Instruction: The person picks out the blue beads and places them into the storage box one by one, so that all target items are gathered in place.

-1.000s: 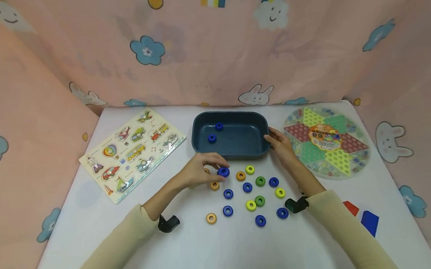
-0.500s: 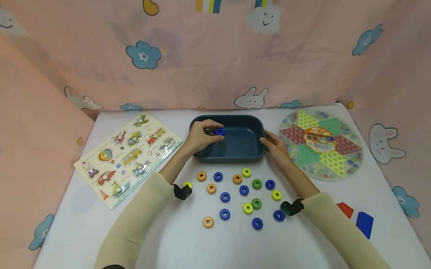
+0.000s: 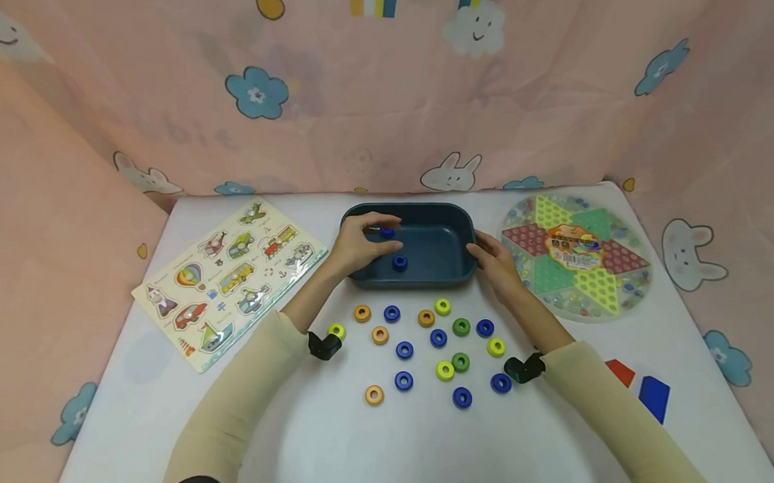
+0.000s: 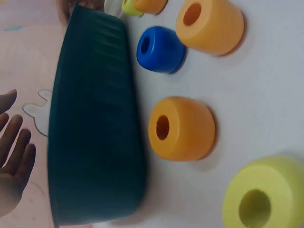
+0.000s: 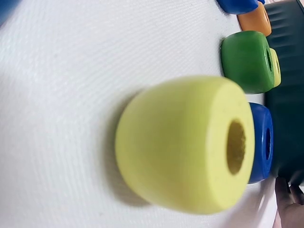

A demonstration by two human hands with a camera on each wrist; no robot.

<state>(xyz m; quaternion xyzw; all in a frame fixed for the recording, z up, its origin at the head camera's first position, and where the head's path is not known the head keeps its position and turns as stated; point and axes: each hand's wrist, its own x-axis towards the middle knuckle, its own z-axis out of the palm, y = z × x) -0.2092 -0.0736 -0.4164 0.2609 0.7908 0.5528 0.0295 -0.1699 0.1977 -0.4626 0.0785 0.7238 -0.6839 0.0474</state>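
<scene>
My left hand (image 3: 361, 244) reaches over the left side of a dark teal plastic tray (image 3: 448, 268), thumb and fingers apart with nothing between them. Just below the thumb, a blue bead (image 3: 400, 262) lies on the tray's floor. Another blue bead (image 3: 387, 233) shows partly behind the fingers. In the left wrist view the left hand (image 4: 14, 161) appears beyond the tray wall (image 4: 95, 133). At the tray's right end my right hand (image 3: 496, 262) holds the edge, thumb at the rim. The right wrist view catches its fingers (image 5: 285, 192) against the tray's side.
Several ring-shaped beads in blue, orange, yellow and green lie before the tray, including a yellow bead (image 3: 496, 347). A picture puzzle board (image 3: 231, 282) lies left, a round star-patterned game board (image 3: 576, 256) right. Red (image 3: 620, 374) and blue (image 3: 655, 398) flat pieces lie near the right forearm.
My left hand has moved from the table to over the tray with a blue bead and let it go there. The right hand stays at the tray's right edge.
</scene>
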